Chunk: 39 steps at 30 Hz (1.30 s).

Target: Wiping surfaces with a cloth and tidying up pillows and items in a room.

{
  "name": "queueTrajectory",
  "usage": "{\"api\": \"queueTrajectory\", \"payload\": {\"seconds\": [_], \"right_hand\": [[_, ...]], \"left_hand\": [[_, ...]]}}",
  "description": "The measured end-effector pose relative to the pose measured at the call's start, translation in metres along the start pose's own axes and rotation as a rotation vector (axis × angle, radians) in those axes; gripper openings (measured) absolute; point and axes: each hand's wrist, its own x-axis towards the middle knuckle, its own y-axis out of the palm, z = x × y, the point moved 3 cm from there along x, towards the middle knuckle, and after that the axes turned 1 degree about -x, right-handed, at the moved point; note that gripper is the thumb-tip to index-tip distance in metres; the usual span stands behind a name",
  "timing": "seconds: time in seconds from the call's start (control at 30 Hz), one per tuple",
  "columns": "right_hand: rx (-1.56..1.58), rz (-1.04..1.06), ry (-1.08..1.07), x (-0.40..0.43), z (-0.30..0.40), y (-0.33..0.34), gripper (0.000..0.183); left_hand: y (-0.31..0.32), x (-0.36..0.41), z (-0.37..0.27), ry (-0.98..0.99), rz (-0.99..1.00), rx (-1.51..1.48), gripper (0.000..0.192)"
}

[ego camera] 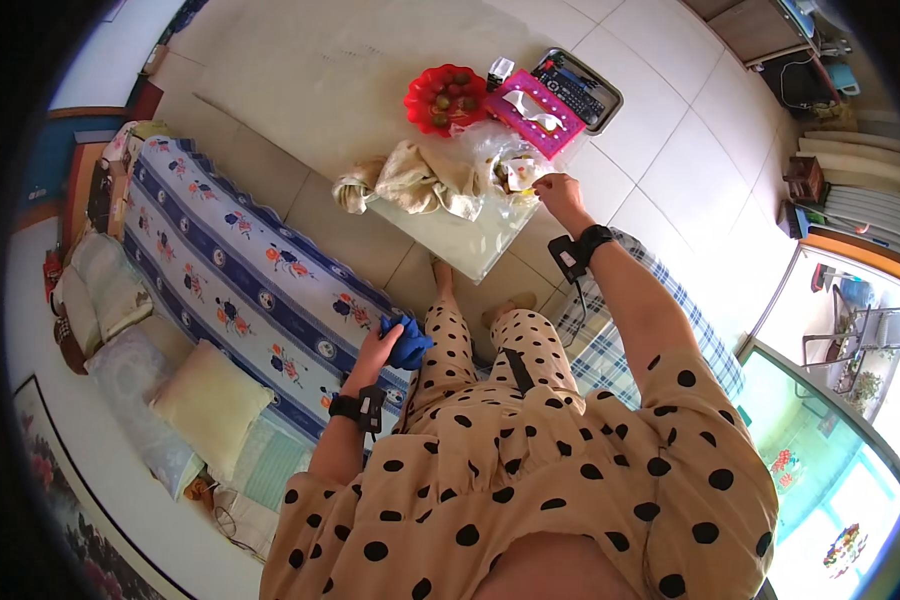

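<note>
My left hand [377, 351] grips a crumpled blue cloth [409, 345] beside my left thigh, near the sofa's edge. My right hand [562, 196] reaches over the near right corner of a glass-topped table [465, 244]. Its fingers are curled at the edge of a clear plastic bag [487, 142]; whether they pinch it is unclear. Next to the fingers, in or on the bag, lies a white spotted wrapper [523, 171]. A crumpled beige towel [412, 180] spreads along the table to the left of the bag.
Farther back are a red scalloped bowl [420, 112] of round fruit, a pink tissue box [562, 135] and a metal tray [613, 101] with remote controls. A sofa with a blue floral cover [247, 262] runs along the left. A plaid-covered seat [607, 360] stands at right.
</note>
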Motion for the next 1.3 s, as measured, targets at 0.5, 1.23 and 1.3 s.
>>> {"api": "queueTrajectory", "payload": {"seconds": [0.5, 1.23, 1.3], "right_hand": [[0.295, 0.441, -0.035, -0.059, 0.091, 0.083, 0.077], [0.412, 0.353, 0.577, -0.196, -0.032, 0.157, 0.044], [0.356, 0.373, 0.589, -0.191, -0.038, 0.151, 0.043]], "left_hand": [[0.012, 0.093, -0.164, 0.183, 0.437, 0.022, 0.062], [-0.014, 0.322, -0.169, -0.015, 0.266, 0.501, 0.071], [0.000, 0.274, -0.165, -0.112, 0.328, 0.500, 0.054]]}}
